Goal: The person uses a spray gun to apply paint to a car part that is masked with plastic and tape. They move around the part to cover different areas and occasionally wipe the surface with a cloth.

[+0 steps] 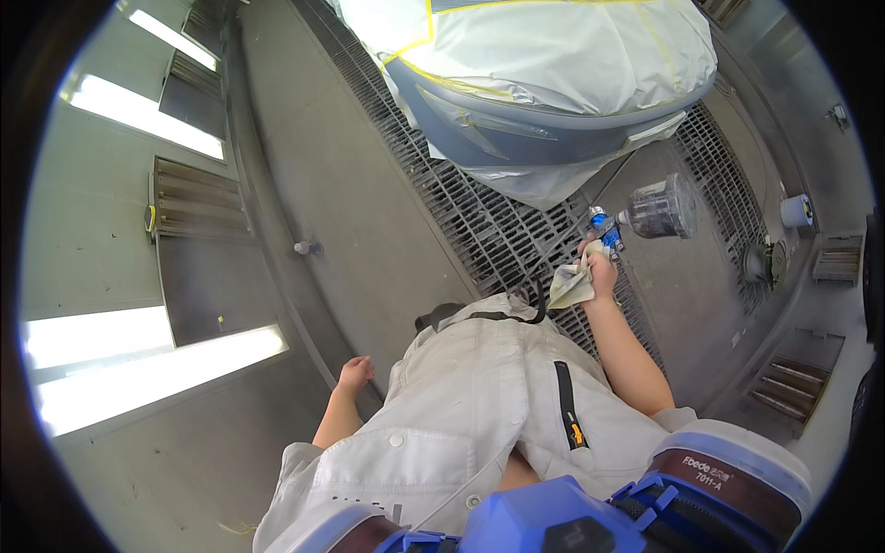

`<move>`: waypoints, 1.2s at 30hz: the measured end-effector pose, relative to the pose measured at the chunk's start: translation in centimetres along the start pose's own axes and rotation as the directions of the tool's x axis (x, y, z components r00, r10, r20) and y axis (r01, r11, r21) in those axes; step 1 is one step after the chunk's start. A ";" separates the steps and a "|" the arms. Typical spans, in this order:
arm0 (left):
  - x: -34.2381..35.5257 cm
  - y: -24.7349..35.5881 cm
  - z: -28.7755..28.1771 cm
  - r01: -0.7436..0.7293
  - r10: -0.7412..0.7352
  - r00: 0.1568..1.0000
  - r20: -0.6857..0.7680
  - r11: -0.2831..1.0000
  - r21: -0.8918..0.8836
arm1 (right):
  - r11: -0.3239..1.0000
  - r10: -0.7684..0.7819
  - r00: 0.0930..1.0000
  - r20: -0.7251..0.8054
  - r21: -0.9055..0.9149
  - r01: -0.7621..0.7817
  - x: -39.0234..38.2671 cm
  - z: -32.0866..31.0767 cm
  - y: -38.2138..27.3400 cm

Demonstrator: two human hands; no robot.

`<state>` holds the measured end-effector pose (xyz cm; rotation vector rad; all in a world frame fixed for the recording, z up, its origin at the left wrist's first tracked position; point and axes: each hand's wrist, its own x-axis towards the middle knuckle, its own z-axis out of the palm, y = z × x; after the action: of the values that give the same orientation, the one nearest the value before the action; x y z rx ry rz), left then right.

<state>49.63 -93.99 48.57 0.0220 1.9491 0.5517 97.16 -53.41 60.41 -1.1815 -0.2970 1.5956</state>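
Note:
My right hand (601, 275) is closed around a blue and silver spray gun (606, 228), held out in front of me to the right. On the gun sits a clear cup (660, 208), stained grey and tipped sideways. A crumpled pale cloth (573, 280) hangs from the same hand. My left hand (356, 372) is down by my left side, holding nothing, its fingers loosely bent and partly apart. Ahead of me stands a vehicle's grey bumper (516, 138), with white masking sheet (572, 55) and yellow tape covering the body above it.
Metal floor grating (479, 221) runs beneath the bumper and past my feet. A small clear bottle (308, 248) lies by the left wall, which has bright lights and louvred vents (198, 198). A dark hose (541, 300) hangs near my waist. Along the right wall sits a white roll (796, 211).

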 end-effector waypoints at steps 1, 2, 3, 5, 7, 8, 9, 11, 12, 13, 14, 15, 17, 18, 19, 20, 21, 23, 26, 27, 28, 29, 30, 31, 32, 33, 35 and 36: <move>0.7 0.0 -0.9 0.018 -0.018 1.000 0.007 1.000 -0.010 | 1.000 -0.001 1.000 -0.002 -0.011 0.001 -0.1 0.4 0.3; 1.6 0.0 -1.6 0.048 -0.048 0.999 0.010 0.999 -0.018 | 1.000 -0.003 1.000 -0.004 -0.024 0.003 -0.3 0.6 0.6; 2.7 0.2 -2.2 0.044 -0.044 0.999 0.007 0.999 -0.008 | 0.999 -0.037 0.999 0.035 -0.021 0.038 -0.6 0.9 1.0; 4.9 0.6 -3.3 0.069 -0.069 0.998 -0.010 0.997 0.018 | 1.000 -0.022 0.997 0.080 -0.011 0.023 -1.1 1.3 1.8; 7.0 1.2 -3.7 0.016 -0.017 0.999 0.042 1.000 0.019 | 1.000 -0.010 0.997 0.071 -0.008 0.010 -1.7 1.7 2.6; 7.8 1.5 -4.1 0.021 -0.022 0.999 0.049 0.999 0.030 | 0.999 -0.011 0.997 0.070 -0.039 0.014 -2.1 1.9 2.9; 8.5 1.8 -4.3 -0.031 0.027 0.997 0.067 0.997 0.064 | 0.998 -0.003 0.999 0.042 -0.070 0.006 -2.5 2.1 3.2; 9.8 2.5 -4.1 -0.085 0.074 0.994 0.085 0.986 0.141 | 0.993 -0.018 0.999 0.035 -0.116 0.022 -3.3 2.6 3.7; 10.3 2.8 -4.0 -0.092 0.082 0.994 0.073 0.984 0.150 | 0.991 -0.013 1.000 0.029 -0.131 0.016 -3.7 2.8 4.1; 10.8 3.1 -3.9 -0.104 0.094 0.993 0.073 0.983 0.149 | 0.990 -0.017 0.999 0.035 -0.139 0.022 -4.1 3.0 4.4; 11.2 3.3 -3.7 -0.128 0.119 0.990 0.070 0.982 0.142 | 0.989 -0.027 0.998 0.050 -0.143 0.034 -4.5 3.1 4.7; 11.6 3.5 -3.6 -0.125 0.118 0.990 0.073 0.987 0.101 | 0.992 -0.016 0.995 0.097 -0.125 0.028 -4.9 3.2 5.0; 12.2 3.7 -3.5 -0.087 0.086 0.994 0.066 0.996 0.017 | 0.991 -0.003 0.997 0.079 -0.135 0.013 -5.8 3.2 5.8; 12.5 3.7 -3.6 -0.122 0.122 0.988 0.090 0.993 -0.002 | 0.989 0.014 0.999 0.040 -0.146 -0.008 -6.2 3.2 6.1; 12.8 3.6 -3.8 -0.110 0.110 0.988 0.111 0.994 -0.007 | 0.987 0.010 0.999 0.049 -0.162 -0.002 -6.7 3.1 6.4; 13.0 3.6 -4.0 -0.082 0.082 0.989 0.122 0.997 -0.006 | 0.989 0.019 0.997 0.076 -0.145 -0.008 -7.1 3.1 6.6; 13.3 3.4 -4.3 -0.095 0.097 0.986 0.133 0.995 -0.022 | 0.991 0.029 0.997 0.076 -0.130 -0.019 -7.6 3.0 6.8; 13.7 3.0 -5.0 -0.107 0.112 0.984 0.135 0.993 -0.048 | 0.996 0.024 0.993 0.115 -0.087 -0.014 -8.8 2.8 7.2; 14.4 2.1 -5.9 -0.061 0.068 0.986 0.150 0.997 -0.046 | 0.996 0.009 0.996 0.090 -0.091 0.000 -10.0 2.8 7.5; 14.7 1.7 -6.2 -0.023 0.029 0.989 0.142 0.999 -0.049 | 0.997 0.009 0.997 0.074 -0.078 -0.003 -10.3 2.8 7.6; 14.9 1.2 -6.5 0.010 -0.002 0.990 0.141 0.998 -0.055 | 0.995 0.014 0.998 0.062 -0.100 -0.008 -10.7 2.8 7.6; 15.1 0.8 -6.6 0.058 -0.050 0.990 0.135 0.997 -0.050 | 0.994 0.012 0.997 0.072 -0.106 -0.004 -11.0 2.7 7.6; 15.2 0.4 -6.8 0.053 -0.045 0.989 0.140 0.997 -0.055 | 0.996 0.015 0.998 0.065 -0.086 -0.009 -11.3 2.7 7.6; 15.3 0.0 -6.9 0.066 -0.059 0.989 0.138 0.997 -0.047 | 0.995 0.012 0.996 0.086 -0.098 -0.004 -11.6 2.6 7.6; 15.4 -0.2 -6.9 0.087 -0.082 0.988 0.127 0.996 -0.032 | 0.996 0.014 0.996 0.092 -0.086 -0.006 -11.8 2.6 7.6; 15.5 -0.4 -6.9 0.072 -0.063 0.987 0.146 0.996 -0.053 | 0.999 0.026 0.994 0.101 -0.050 -0.021 -12.0 2.5 7.6; 15.4 -0.4 -6.8 0.094 -0.084 0.985 0.148 0.993 -0.066 | 0.996 0.018 0.995 0.094 -0.086 -0.010 -12.3 2.2 7.5; 15.4 -0.2 -6.7 0.043 -0.033 0.985 0.170 0.997 -0.059 | 0.999 0.013 0.994 0.113 -0.052 -0.007 -12.3 2.1 7.5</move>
<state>37.12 -92.66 37.45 -0.0074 1.7628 0.5668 90.19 -65.97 62.71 -1.1349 -0.4080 1.6759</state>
